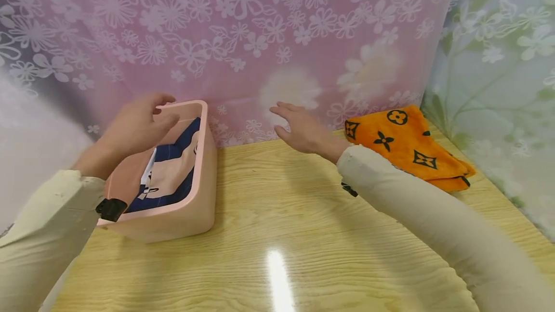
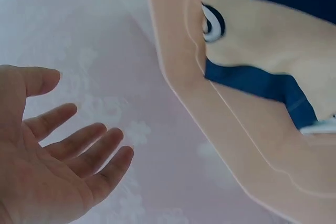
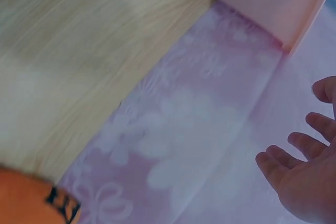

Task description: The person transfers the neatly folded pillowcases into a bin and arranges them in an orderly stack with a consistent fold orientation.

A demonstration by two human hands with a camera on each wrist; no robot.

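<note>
My left hand [image 1: 138, 124] hovers over the pink bin [image 1: 207, 167] at the left of the table, its fingers relaxed and nothing in them. Inside the bin lies folded cloth [image 1: 173, 170] in navy and beige, with a white piece showing; the left forearm hides part of it. In the left wrist view the same hand [image 2: 68, 156] appears apart from the bin's rim [image 2: 184, 98]. My right hand [image 1: 303, 129] is held in the air above the back of the table, fingers loosely extended, holding nothing. Right of it lies an orange cloth [image 1: 386, 146] with black motifs, partly behind the right sleeve.
A wood-grain table [image 1: 260, 196] carries the bin and the orange cloth. Behind it hangs a pink flowered curtain [image 1: 243, 61]; a pale green-and-white flowered one [image 1: 498, 110] is on the right. A bright light reflection crosses the table's front.
</note>
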